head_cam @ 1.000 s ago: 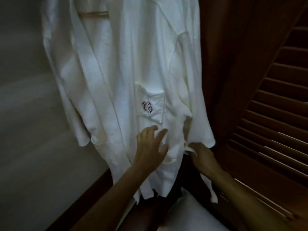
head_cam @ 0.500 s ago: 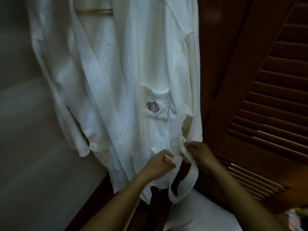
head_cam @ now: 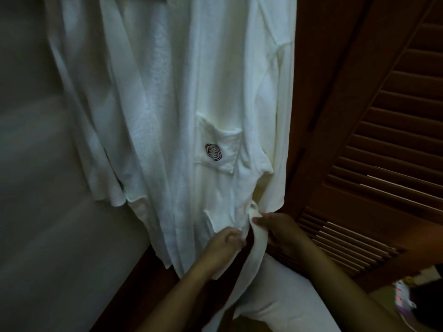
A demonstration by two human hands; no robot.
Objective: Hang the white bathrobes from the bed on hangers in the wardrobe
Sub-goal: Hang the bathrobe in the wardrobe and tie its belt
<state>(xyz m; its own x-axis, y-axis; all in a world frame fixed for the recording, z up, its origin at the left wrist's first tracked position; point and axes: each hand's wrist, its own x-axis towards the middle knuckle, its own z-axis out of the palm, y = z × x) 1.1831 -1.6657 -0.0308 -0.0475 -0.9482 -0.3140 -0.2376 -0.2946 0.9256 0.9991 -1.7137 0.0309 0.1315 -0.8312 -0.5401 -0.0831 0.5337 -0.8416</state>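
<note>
Head view: shows a white terry bathrobe (head_cam: 191, 92) with an emblem-stitched chest pocket (head_cam: 215, 149), already hanging in the wardrobe and filling the frame from 12 o'clock down past centre, hanger almost wholly out of shot. At 3 o'clock, just beside the sleeve, a dark brown louvred wooden door (head_cam: 383, 176); at 9 o'clock, a plain grey wall (head_cam: 36, 188).

Toward 6 o'clock, both hands at the robe's waist. Left hand (head_cam: 224, 243) with fingers curled, pinching white cloth at the front edge. Right hand (head_cam: 282, 231), slightly toward 5 o'clock, pinching a flat white fabric belt (head_cam: 255, 238) trailing down to 6 o'clock.

Looks like tidying or tying the belt, with the hanging itself done for this robe.

Risks from here:
- Robe dragged off its hanger by a downward pull on the belt.
- Sleeve swung toward 3 o'clock by a sideways tug, then trapped by the closing door.
- Belt slipping free and dropping after an early release.

Cannot tell whether the belt passes through a loop; hidden by folds. Calls for light tension only.
</note>
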